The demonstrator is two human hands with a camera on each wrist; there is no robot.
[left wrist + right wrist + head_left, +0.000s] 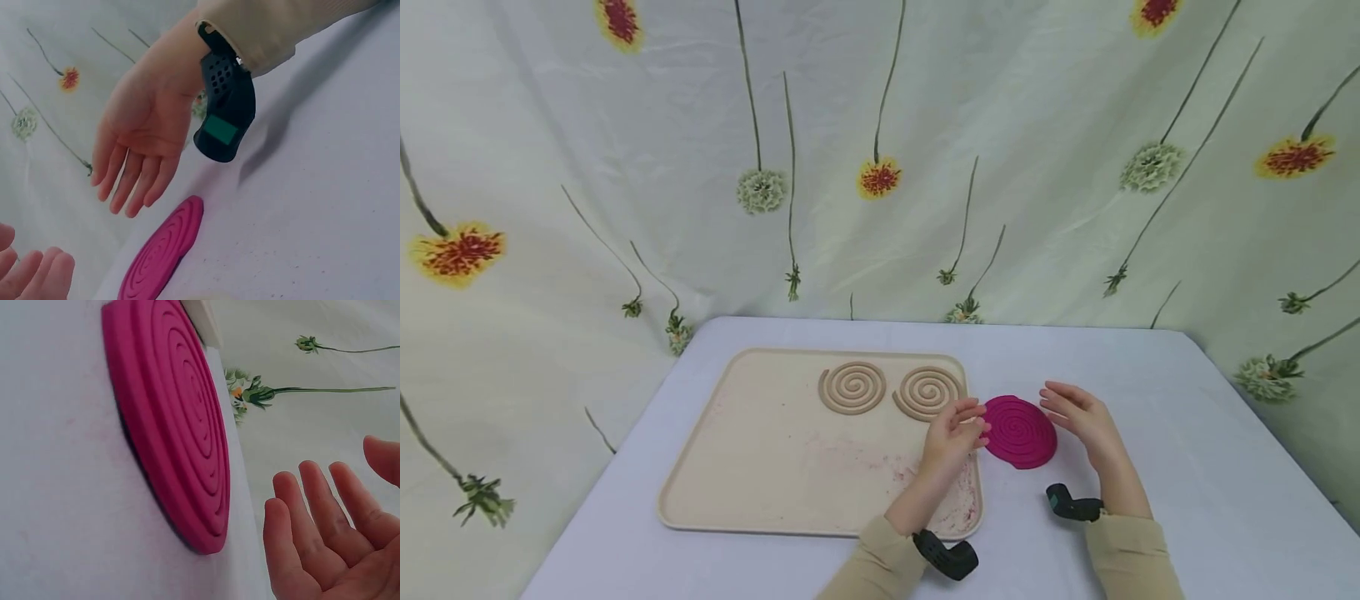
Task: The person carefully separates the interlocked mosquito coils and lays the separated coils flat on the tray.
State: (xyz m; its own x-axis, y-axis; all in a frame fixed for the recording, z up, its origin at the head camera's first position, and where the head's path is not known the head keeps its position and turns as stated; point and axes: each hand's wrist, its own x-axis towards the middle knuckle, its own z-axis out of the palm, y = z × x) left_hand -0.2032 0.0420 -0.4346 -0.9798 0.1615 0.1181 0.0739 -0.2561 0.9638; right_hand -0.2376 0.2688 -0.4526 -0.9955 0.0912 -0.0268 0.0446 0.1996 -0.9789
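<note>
A flat magenta spiral disc (1019,432) lies on the white table, just right of the tray; the right wrist view shows the disc (181,419) close up, its coils pressed together. The left hand (951,442) is over the tray's right edge at the disc's left side, fingers relaxed and slightly bent, holding nothing. On the disc's other side the right hand (1090,421) hovers with loosely extended fingers, nothing in it. In the left wrist view the right hand (140,125) is raised above the table, apart from the disc (164,253).
A beige tray (760,483) with reddish smudges lies on the table (1217,467). At its far side are two tan spiral coils, one in the middle (852,387) and one near the right corner (928,393). Floral cloth (1045,108) hangs behind the table.
</note>
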